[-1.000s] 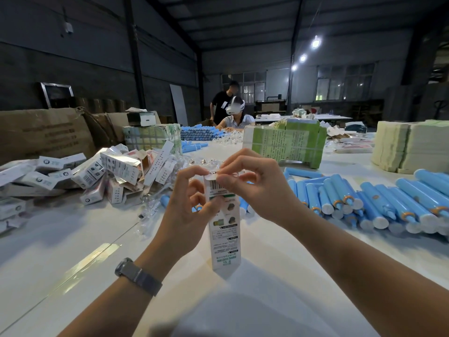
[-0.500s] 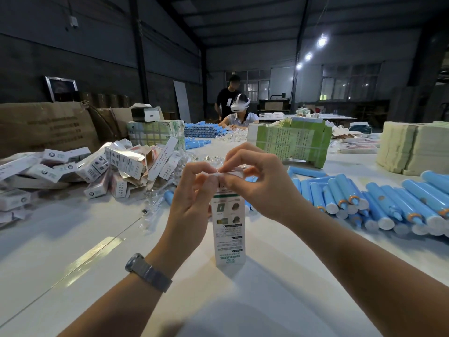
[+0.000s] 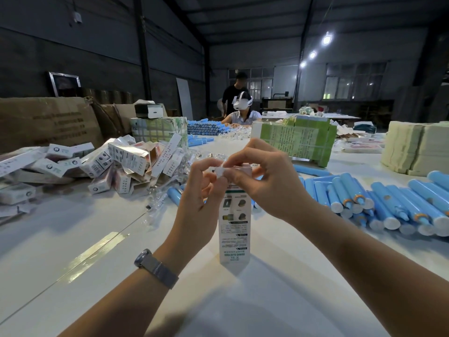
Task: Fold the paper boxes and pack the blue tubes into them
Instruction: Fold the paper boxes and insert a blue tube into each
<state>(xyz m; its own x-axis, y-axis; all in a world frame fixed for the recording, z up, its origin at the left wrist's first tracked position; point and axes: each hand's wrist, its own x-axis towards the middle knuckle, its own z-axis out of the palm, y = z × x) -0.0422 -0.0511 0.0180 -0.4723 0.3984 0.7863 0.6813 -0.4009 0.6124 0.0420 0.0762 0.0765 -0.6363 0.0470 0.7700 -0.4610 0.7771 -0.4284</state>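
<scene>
Upright white box [image 3: 233,229]; blue tubes [image 3: 379,203] piled right.

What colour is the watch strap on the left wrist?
Grey, a woven-looking band; the watch strap shows best in the head view.

1. I see bare white table [image 3: 60,244] left of the upright paper box [image 3: 234,229], open for a hand to pass.
2. A heap of folded boxes [image 3: 116,164] blocks the far left, with clear plastic wrappers [image 3: 158,203] trailing from it toward the middle.
3. Rows of blue tubes [image 3: 388,203] crowd the right side.
4. A green stack of flat cartons [image 3: 296,139] stands behind the box, closing the way straight ahead.
</scene>
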